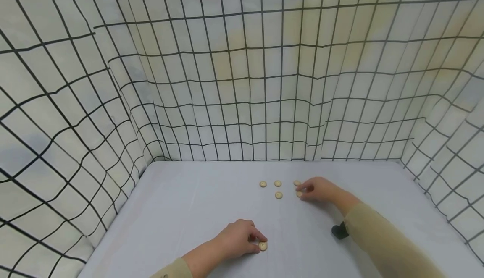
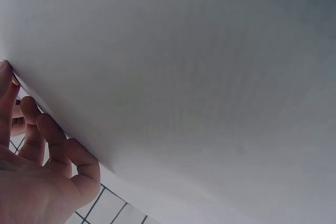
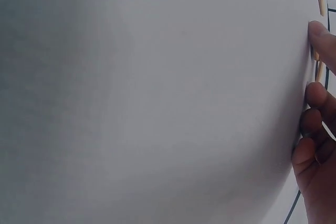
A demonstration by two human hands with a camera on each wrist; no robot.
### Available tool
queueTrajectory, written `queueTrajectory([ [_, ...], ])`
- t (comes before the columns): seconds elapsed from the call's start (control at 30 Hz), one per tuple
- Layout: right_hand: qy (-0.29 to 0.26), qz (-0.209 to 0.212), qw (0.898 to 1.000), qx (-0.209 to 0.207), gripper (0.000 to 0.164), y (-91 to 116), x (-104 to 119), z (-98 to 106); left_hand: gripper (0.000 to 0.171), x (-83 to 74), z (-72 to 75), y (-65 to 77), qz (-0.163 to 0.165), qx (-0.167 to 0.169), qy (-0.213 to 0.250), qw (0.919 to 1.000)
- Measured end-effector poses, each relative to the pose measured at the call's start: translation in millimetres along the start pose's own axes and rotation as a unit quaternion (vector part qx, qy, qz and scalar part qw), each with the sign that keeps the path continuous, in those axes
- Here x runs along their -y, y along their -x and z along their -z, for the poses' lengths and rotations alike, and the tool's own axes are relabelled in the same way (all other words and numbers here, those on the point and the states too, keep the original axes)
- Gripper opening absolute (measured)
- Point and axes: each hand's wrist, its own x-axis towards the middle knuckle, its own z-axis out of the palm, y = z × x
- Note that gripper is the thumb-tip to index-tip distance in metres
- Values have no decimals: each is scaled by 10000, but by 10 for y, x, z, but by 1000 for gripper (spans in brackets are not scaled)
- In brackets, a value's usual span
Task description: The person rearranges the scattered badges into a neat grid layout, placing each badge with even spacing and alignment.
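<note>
In the head view my left hand (image 1: 240, 239) rests low on the white table, thumb and index finger pinching a small round cream disc (image 1: 263, 246) that lies flat. Its other fingers curl against the tabletop in the left wrist view. Farther back to the right, my right hand (image 1: 319, 189) has thumb and index finger about another cream disc (image 1: 299, 194), partly hidden by the fingertips. Just behind that lies a third disc (image 1: 297, 183), close to the index finger. The right wrist view catches the right hand (image 3: 320, 124) at its edge, with discs seen edge-on.
Left of the right hand, more discs lie flat: one at the back left (image 1: 263, 184), one beside it (image 1: 277, 183) and one in front (image 1: 278, 195). A small black object (image 1: 340, 230) sits by the right sleeve. A white backdrop with a dark grid (image 1: 234, 101) encloses the table.
</note>
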Motion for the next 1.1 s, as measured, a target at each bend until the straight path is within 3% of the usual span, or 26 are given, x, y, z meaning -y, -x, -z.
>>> queueTrajectory([
  [0.4,-111,16,9999,25,32,-28,-56,-6,22,-7,34,-48,-335,162,-282,9989],
  [0.63,-122,69,9999,23,31,-50,-77,-19,21,-13,60,-84,-297,389,-242,9985],
  [1.1,-140,56,9999,25,30,-44,-75,-15,19,13,64,-100,-642,368,-496,9960],
])
